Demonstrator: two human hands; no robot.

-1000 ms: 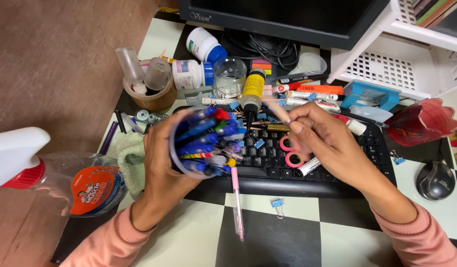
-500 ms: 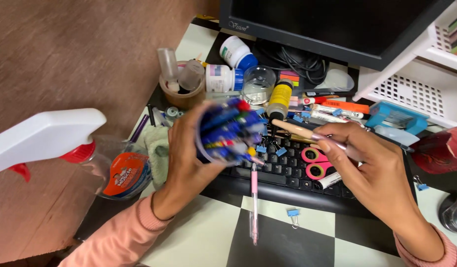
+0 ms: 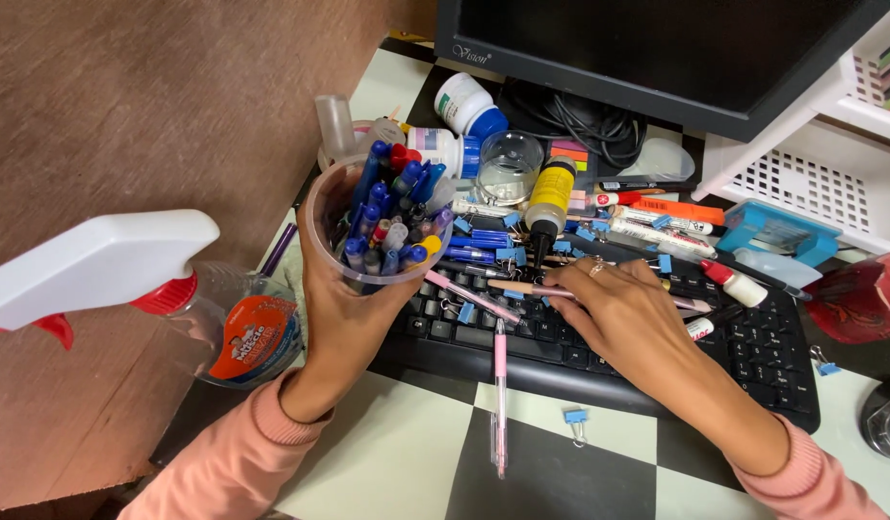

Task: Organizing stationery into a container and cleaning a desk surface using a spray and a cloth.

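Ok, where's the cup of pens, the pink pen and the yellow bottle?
cup of pens (image 3: 322,252), head view, on its clear wall
pink pen (image 3: 500,404), head view, mid-barrel
yellow bottle (image 3: 550,198), head view, on its yellow body

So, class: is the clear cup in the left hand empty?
No, the clear cup gripped by the left hand is packed with pens.

Dark flat monitor screen (image 3: 657,48) at desk's back edge, blank. Clear plastic spray bottle w/ orange-red label (image 3: 248,337) at left edge. Two white pill bottles w/ blue caps, pale labels (image 3: 464,101) near back-left corner. Yellow-labelled black-capped glue bottle (image 3: 549,200) just behind keyboard.
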